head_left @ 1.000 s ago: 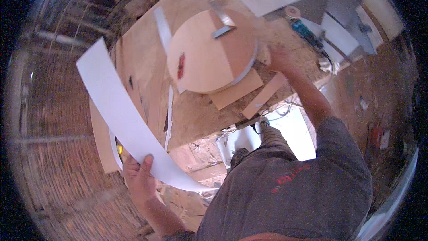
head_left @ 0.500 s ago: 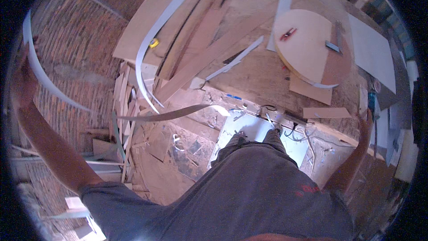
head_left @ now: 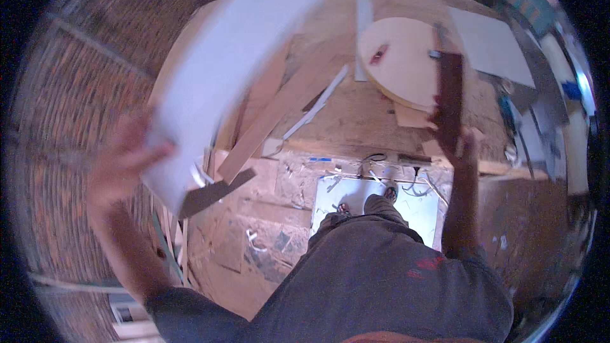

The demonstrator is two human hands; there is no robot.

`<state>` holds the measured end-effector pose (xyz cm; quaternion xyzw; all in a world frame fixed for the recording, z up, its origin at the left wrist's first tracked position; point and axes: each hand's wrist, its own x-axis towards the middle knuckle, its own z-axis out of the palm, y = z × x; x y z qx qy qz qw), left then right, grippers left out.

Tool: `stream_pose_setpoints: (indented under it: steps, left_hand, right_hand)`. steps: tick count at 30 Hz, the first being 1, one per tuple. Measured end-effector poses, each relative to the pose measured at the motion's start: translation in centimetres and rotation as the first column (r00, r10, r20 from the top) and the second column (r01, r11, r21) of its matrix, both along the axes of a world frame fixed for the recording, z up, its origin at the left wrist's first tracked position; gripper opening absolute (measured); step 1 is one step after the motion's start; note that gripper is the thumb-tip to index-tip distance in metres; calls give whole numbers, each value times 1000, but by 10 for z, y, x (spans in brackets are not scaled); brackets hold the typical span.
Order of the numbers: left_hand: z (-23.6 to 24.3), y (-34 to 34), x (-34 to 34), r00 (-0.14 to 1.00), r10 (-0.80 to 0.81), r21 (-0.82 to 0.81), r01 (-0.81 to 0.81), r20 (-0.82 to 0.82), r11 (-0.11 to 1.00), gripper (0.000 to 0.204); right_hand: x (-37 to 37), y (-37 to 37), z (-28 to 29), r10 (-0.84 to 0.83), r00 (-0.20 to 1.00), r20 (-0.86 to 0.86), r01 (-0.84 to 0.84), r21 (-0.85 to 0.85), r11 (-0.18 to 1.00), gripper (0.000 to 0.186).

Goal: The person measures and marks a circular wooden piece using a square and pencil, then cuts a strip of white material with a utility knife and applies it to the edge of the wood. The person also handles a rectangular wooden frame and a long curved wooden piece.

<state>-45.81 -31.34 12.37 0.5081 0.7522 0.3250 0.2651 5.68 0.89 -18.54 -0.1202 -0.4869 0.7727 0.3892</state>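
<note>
My left hand (head_left: 124, 159), blurred by motion, is closed on the edge of a long white strip (head_left: 222, 70). The strip rises at a slant over the left of the table, and its lower end bends to show a brown back. In my right hand (head_left: 459, 136) a dark brown flat strip (head_left: 450, 82) stands up in front of the round board; its exact kind is unclear. The pale round board (head_left: 400, 57) lies on the table with a small red tool (head_left: 380, 54) on it, too blurred to name.
The wooden table (head_left: 356, 117) bears a brown plank (head_left: 260, 121), narrow white strips (head_left: 318, 101) and a white sheet (head_left: 492, 44). Cables (head_left: 416, 174) hang at its near edge. Offcuts litter the floor around the white panel (head_left: 419, 206) under my feet. A ribbed brown surface (head_left: 76, 108) extends at left.
My left hand has come in from the far left, bringing the white strip broadside over the table. My right hand has moved left and up; the dark brown strip now shows in it.
</note>
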Motion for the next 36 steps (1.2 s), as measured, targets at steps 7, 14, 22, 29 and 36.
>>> stream_pose_setpoints:
  steps: [7,14,22,29,36]
  left_hand:
    - [-107,44,98,989,-143,-118,139,-25,983,65]
    - [-162,54,189,955,-281,-260,248,-98,933,53]
    - [-169,65,265,936,-170,-387,287,309,876,43]
    - [-139,105,283,925,-26,-130,81,380,988,44]
    - [-121,161,312,934,69,90,-107,350,990,45]
  right_hand:
    - [-74,-62,58,137,986,-92,-145,-87,986,128]
    - [-41,-79,54,85,980,-178,-100,-78,992,117]
    - [9,-70,92,271,953,-138,-292,-171,941,121]
    - [35,-65,132,412,894,-175,-427,-59,902,115]
    - [52,-60,125,339,940,-28,-334,119,935,113]
